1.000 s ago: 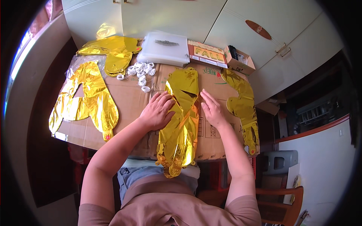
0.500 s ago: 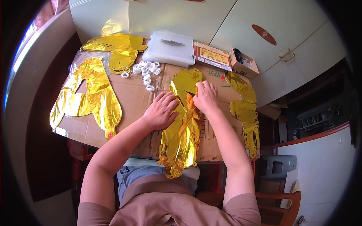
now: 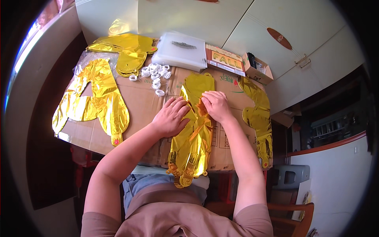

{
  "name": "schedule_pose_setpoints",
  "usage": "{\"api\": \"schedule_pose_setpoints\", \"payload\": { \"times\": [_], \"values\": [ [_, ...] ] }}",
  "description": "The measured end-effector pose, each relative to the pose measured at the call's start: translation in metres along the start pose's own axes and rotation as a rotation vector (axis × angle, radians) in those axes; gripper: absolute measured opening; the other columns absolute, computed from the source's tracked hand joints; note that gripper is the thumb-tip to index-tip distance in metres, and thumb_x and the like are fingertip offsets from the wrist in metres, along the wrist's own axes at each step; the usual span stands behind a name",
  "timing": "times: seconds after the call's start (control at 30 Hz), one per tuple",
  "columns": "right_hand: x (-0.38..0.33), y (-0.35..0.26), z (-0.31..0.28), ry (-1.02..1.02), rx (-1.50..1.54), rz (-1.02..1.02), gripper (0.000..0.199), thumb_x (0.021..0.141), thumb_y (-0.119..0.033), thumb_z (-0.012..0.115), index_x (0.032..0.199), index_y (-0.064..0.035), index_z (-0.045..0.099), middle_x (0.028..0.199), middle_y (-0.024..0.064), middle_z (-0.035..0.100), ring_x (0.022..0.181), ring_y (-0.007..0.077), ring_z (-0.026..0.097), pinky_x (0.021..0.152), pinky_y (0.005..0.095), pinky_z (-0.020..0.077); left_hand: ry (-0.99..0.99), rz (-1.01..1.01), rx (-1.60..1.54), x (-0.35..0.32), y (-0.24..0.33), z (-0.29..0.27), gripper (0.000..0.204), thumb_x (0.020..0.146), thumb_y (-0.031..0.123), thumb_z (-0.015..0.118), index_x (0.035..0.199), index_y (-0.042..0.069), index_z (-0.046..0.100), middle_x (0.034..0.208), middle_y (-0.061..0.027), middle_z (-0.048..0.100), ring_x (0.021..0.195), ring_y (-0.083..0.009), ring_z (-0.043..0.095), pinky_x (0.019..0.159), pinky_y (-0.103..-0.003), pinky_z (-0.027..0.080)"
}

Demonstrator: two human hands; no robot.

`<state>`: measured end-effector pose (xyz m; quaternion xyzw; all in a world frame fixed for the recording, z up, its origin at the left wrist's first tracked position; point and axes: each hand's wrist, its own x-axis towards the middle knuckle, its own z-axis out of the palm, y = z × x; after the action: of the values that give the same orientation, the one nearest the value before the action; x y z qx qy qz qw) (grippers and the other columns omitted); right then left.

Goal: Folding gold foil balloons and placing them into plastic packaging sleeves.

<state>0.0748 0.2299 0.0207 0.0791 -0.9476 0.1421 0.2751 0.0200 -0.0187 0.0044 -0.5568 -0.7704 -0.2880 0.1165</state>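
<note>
A flattened gold foil balloon (image 3: 199, 83) lies lengthwise in front of me, folded and creased, its near end hanging past the table edge. My left hand (image 3: 171, 117) rests palm down over its left side, fingers stretched out and slightly apart. On the opposite side, my right hand (image 3: 216, 106) has its fingers bent in against a crumpled, orange-reflecting fold of the foil, closed on it. The tips of the right fingers are partly hidden by the fold.
Cardboard (image 3: 146, 106) covers the table. A gold A-shaped balloon (image 3: 93, 103) lies left, another gold balloon (image 3: 256, 112) right, and stacked gold foil (image 3: 130, 51) far left. White string coils (image 3: 156, 73), a translucent plastic stack (image 3: 179, 53), printed packets (image 3: 225, 59) and a small box (image 3: 256, 69) line the back.
My right hand has come down slightly along the foil, and the fold it held up now lies flatter. My left hand stays nearly in place. The view has shifted slightly.
</note>
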Motion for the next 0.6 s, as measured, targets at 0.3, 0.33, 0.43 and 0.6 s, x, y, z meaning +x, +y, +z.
{"api": "schedule_pose_setpoints", "payload": {
  "times": [0.3, 0.33, 0.43, 0.6],
  "values": [
    [-0.041, 0.004, -0.032, -0.109, 0.105, 0.262, 0.049, 0.104, -0.034, 0.049, 0.14, -0.0013, 0.054, 0.149, 0.0214, 0.048, 0.142, 0.0359, 0.041, 0.119, 0.0469, 0.0301, -0.027, -0.006, -0.01, 0.001, 0.001, -0.002, 0.041, 0.091, 0.026, 0.063, 0.126, 0.006, 0.053, 0.134, -0.0158, 0.052, 0.135, -0.036, 0.044, 0.116, -0.05, 0.029],
    [-0.045, -0.002, -0.034, -0.155, 0.085, 0.272, 0.053, 0.105, -0.036, 0.047, 0.144, -0.0015, 0.049, 0.154, 0.0213, 0.043, 0.146, 0.0353, 0.036, 0.121, 0.0465, 0.0272, -0.028, -0.009, -0.009, 0.001, 0.001, -0.002, 0.041, 0.091, 0.026, 0.063, 0.126, 0.006, 0.053, 0.133, -0.0158, 0.052, 0.135, -0.0361, 0.044, 0.116, -0.05, 0.029],
    [-0.052, -0.018, -0.043, -0.402, -0.059, 0.271, 0.064, 0.105, -0.045, 0.04, 0.154, -0.0031, 0.034, 0.164, 0.0167, 0.027, 0.153, 0.0328, 0.021, 0.125, 0.0468, 0.0133, -0.027, -0.01, -0.006, 0.001, 0.002, -0.003, 0.041, 0.091, 0.026, 0.063, 0.125, 0.006, 0.053, 0.133, -0.0158, 0.052, 0.134, -0.0361, 0.044, 0.116, -0.05, 0.029],
    [-0.063, -0.018, -0.03, -0.463, -0.143, 0.195, 0.069, 0.104, -0.048, 0.041, 0.157, -0.0047, 0.029, 0.165, 0.0145, 0.023, 0.154, 0.0311, 0.018, 0.125, 0.0483, 0.0104, -0.02, 0.003, 0.016, 0.003, 0.003, -0.003, 0.041, 0.092, 0.03, 0.062, 0.124, 0.006, 0.055, 0.131, -0.0152, 0.054, 0.135, -0.0345, 0.044, 0.116, -0.049, 0.03]
  ]
}}
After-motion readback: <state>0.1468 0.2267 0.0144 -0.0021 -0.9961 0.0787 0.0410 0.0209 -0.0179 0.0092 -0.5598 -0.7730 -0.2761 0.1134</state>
